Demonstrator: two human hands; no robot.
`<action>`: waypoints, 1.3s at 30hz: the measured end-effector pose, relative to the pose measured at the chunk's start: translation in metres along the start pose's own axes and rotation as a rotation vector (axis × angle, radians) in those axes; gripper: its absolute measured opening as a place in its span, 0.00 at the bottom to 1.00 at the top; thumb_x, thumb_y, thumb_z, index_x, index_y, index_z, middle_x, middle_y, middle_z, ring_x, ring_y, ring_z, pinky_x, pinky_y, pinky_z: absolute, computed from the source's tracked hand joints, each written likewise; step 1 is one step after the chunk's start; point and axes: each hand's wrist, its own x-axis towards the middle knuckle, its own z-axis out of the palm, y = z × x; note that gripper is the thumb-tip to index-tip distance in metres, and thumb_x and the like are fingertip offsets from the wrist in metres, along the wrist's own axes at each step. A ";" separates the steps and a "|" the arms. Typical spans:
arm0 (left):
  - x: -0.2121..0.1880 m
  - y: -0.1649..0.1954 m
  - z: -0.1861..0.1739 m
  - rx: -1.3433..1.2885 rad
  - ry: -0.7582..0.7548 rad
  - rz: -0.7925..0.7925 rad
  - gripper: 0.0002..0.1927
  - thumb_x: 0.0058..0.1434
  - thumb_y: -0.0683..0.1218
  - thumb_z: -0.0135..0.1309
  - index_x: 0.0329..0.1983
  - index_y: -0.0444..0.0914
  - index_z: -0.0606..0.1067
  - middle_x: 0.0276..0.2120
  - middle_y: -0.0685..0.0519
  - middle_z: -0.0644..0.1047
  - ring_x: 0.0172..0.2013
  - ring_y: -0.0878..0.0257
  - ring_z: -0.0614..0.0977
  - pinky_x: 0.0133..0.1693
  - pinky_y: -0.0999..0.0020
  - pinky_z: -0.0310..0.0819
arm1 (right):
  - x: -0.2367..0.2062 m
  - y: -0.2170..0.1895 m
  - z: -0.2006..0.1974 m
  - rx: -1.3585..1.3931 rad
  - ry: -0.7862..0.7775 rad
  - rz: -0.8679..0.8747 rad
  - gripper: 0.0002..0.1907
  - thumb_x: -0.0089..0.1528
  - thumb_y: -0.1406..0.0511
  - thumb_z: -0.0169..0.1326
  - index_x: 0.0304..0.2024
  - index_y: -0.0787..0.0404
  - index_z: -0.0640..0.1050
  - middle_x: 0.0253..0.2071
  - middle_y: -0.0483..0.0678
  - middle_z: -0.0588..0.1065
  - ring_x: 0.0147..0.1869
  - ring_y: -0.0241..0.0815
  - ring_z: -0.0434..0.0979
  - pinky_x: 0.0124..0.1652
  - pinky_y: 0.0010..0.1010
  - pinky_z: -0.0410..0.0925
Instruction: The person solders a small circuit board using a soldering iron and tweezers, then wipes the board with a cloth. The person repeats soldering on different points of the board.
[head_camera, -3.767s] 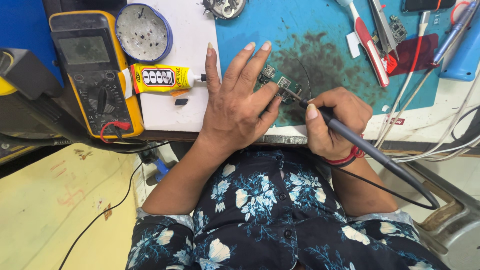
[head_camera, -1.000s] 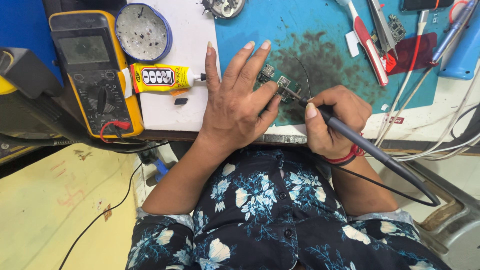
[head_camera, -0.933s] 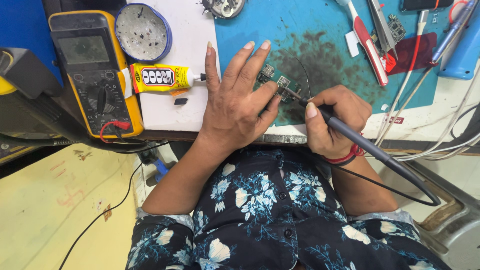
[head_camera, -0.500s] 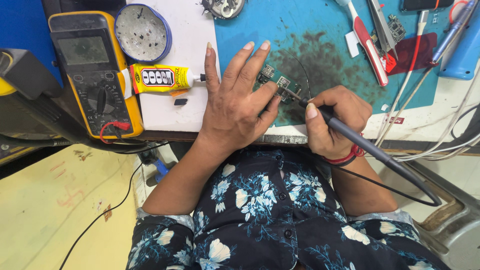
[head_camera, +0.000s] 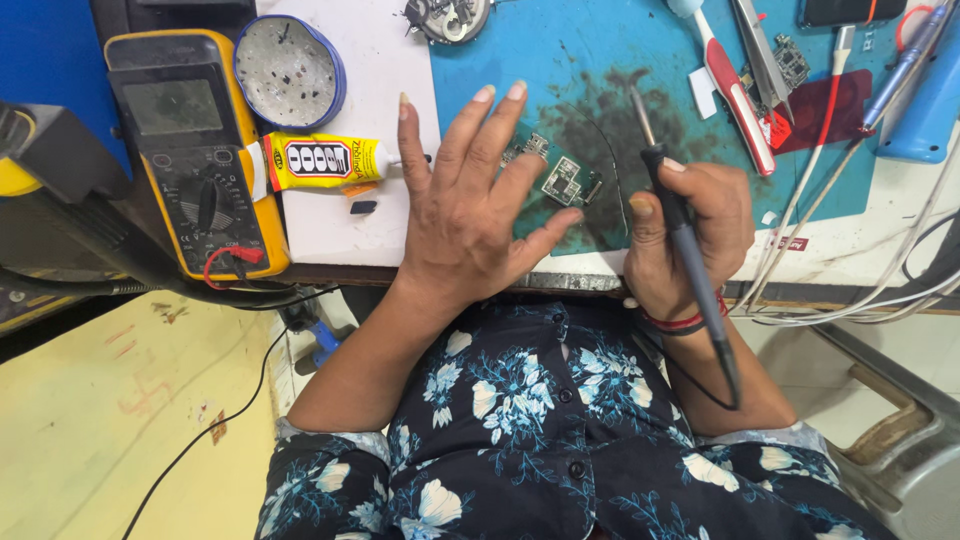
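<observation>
A small green circuit board (head_camera: 556, 178) lies on the stained blue work mat (head_camera: 600, 60). My left hand (head_camera: 470, 205) rests flat over the board's left part, fingers spread and holding nothing. My right hand (head_camera: 688, 232) grips a black soldering iron (head_camera: 680, 235) like a pen. Its metal tip points up and away, lifted off the board and to its right. The iron's cord runs down past my wrist.
A yellow multimeter (head_camera: 192, 150) and a yellow glue tube (head_camera: 325, 160) lie to the left, with a round blue-rimmed tin (head_camera: 289, 72) behind them. A red-handled tool (head_camera: 730, 85), tweezers (head_camera: 760, 55) and white cables (head_camera: 850, 280) sit at right.
My right hand has lifted the soldering iron off the board and turned its tip upward. My left hand stays on the board.
</observation>
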 end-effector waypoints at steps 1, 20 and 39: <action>0.000 0.000 0.000 0.013 0.006 -0.007 0.27 0.65 0.65 0.68 0.52 0.39 0.80 0.72 0.43 0.64 0.73 0.48 0.60 0.72 0.31 0.30 | -0.001 0.000 -0.001 0.024 -0.012 0.026 0.15 0.75 0.60 0.58 0.55 0.65 0.74 0.41 0.55 0.75 0.40 0.46 0.76 0.40 0.32 0.66; 0.003 0.000 0.000 0.009 -0.041 -0.018 0.29 0.61 0.64 0.68 0.58 0.43 0.80 0.73 0.41 0.60 0.74 0.47 0.59 0.72 0.30 0.27 | 0.009 -0.006 -0.006 0.084 -0.179 -0.006 0.08 0.70 0.66 0.55 0.38 0.64 0.74 0.36 0.52 0.77 0.32 0.45 0.78 0.35 0.32 0.69; 0.003 0.000 0.001 0.003 -0.049 -0.002 0.27 0.62 0.64 0.68 0.57 0.44 0.81 0.74 0.42 0.60 0.74 0.48 0.57 0.72 0.29 0.28 | 0.009 -0.004 -0.006 0.088 -0.179 -0.006 0.09 0.69 0.66 0.56 0.37 0.65 0.74 0.34 0.52 0.76 0.30 0.44 0.76 0.33 0.31 0.67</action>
